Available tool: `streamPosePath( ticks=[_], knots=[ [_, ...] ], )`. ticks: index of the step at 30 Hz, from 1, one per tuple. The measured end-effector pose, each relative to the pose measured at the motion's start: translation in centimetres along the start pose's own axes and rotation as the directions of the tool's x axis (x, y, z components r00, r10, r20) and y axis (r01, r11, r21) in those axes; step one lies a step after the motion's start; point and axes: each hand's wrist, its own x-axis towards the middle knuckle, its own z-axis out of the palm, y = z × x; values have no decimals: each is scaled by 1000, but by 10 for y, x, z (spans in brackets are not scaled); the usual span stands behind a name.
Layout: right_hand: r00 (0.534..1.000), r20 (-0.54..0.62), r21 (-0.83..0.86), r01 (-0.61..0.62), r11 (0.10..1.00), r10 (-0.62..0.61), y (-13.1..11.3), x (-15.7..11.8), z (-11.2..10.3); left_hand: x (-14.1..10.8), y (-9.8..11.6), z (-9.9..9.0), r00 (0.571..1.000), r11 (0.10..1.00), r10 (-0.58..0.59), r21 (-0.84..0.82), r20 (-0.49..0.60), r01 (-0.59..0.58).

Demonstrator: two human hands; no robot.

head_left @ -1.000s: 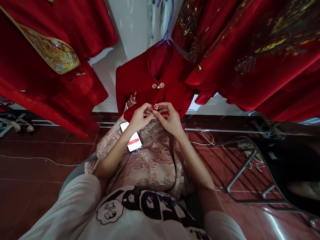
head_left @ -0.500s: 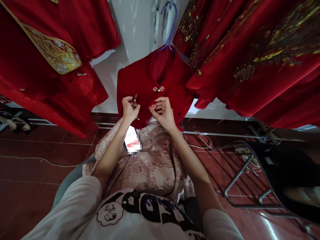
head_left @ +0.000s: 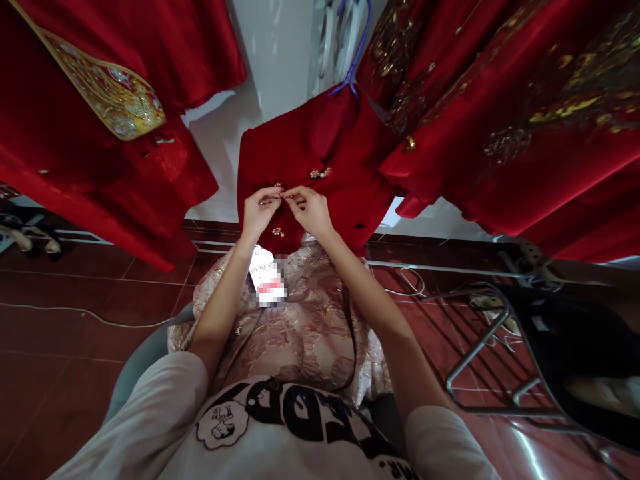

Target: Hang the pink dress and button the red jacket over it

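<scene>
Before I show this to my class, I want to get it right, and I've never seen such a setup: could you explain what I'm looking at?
Gladly. There is no machine here, just a person's two bare hands. The single view comes from a camera worn on the person's head, looking forward and down, so you see roughly what they see.

The left hand and right hand meet at the front of a red jacket with a purple hanger at its neck. Whatever their fingertips pinch is too small to make out. A beaded clasp shows higher on the jacket.

Below, a lit phone lies on a shiny patterned cloth over the lap.
</scene>
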Motion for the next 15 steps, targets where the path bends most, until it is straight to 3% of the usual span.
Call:
streamPosePath(
  ticks=[8, 15],
  knots=[
    [1000, -19, -1, -11, 1000, 11, 6, 6, 7, -4, 11, 0, 998, 998, 31, 54, -55, -28],
    [998, -61, -8, -35, 999, 34, 4, 6, 8, -2, 15, -4, 998, 986, 53, 159, -21, -49]
  ],
)
